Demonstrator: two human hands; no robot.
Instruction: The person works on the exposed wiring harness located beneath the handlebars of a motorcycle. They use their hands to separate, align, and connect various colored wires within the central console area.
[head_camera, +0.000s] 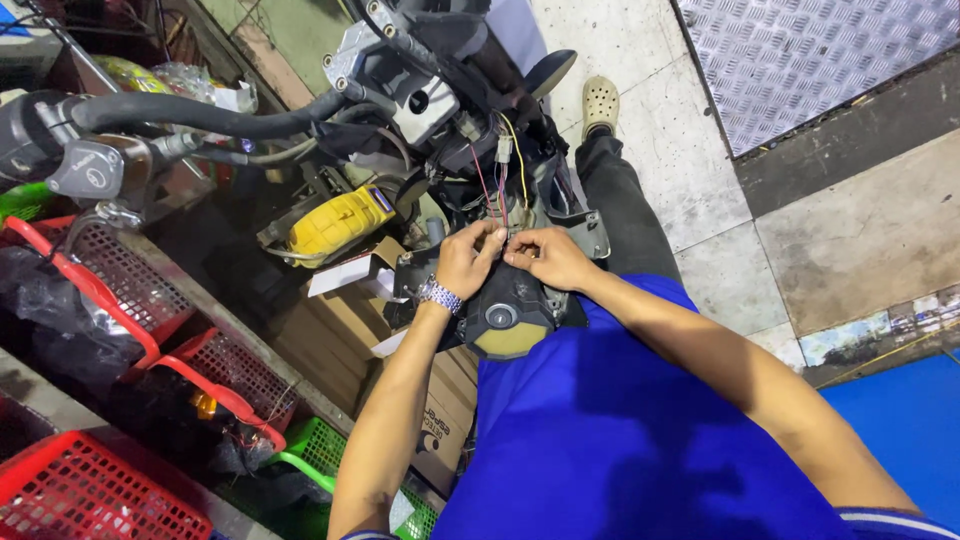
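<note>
My left hand (467, 258), with a metal watch on the wrist, and my right hand (547, 257) meet at a bundle of coloured wires (503, 185) hanging from the stripped front of a motorbike (430, 90). Both hands pinch the wire ends or a small connector between their fingertips; the exact piece is hidden by the fingers. Just below the hands sits a dark round part with a yellowish face (510, 318). The handlebar with its black grip (30, 135) reaches to the left.
Red mesh baskets (120, 290) and a green basket (325, 450) with bagged parts line the left. A yellow part (335, 225) and cardboard boxes (340, 340) lie under the handlebar. My leg and shoe (600, 100) rest on the concrete floor; a metal tread plate (800, 60) lies at the upper right.
</note>
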